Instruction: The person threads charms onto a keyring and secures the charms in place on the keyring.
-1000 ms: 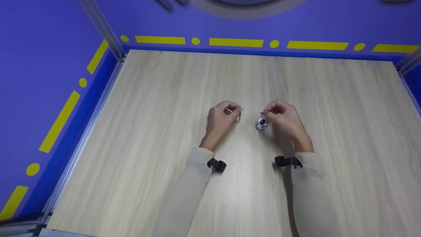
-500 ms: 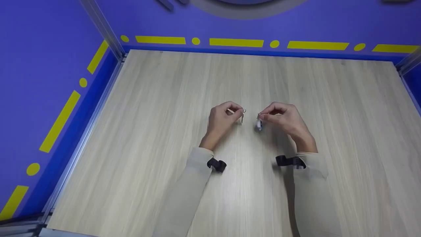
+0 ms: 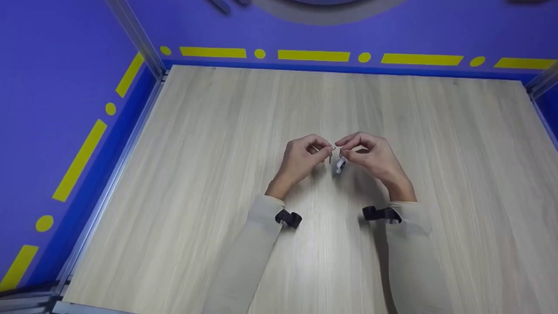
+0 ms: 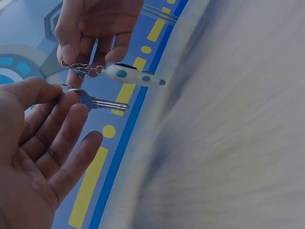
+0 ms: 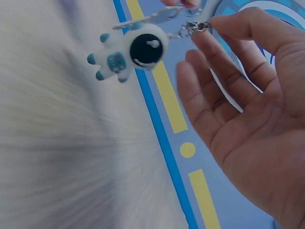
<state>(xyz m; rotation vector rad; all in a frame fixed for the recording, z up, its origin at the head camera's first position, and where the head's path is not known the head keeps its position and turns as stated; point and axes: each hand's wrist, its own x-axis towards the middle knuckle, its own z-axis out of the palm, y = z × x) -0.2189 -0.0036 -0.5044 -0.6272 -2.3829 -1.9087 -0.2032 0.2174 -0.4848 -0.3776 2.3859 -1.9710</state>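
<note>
My left hand [image 3: 301,160] pinches a key ring between thumb and finger. From that ring hangs a silver key [image 4: 108,104], its blade pointing away from the fingertips. Facing it, my right hand [image 3: 378,160] pinches the short metal chain [image 5: 196,27] of an astronaut keychain [image 5: 146,49]. The small figure is white with teal hands and feet and a black visor, and it dangles free below the fingers. The two hands are very close together above the table, the key right beside the chain. Whether ring and chain touch, I cannot tell.
Below the hands lies a light wood-grain table [image 3: 218,174]. A blue wall panel [image 3: 314,26] with yellow dashes rises at the back, and another [image 3: 48,87] stands on the left. Black camera straps [image 3: 288,219] sit at the wrists over beige sleeves.
My left hand has moved right with the key. My right hand has shifted slightly left, its index finger now extended towards the key ring; the astronaut figure has turned and swung left. The gap has narrowed.
</note>
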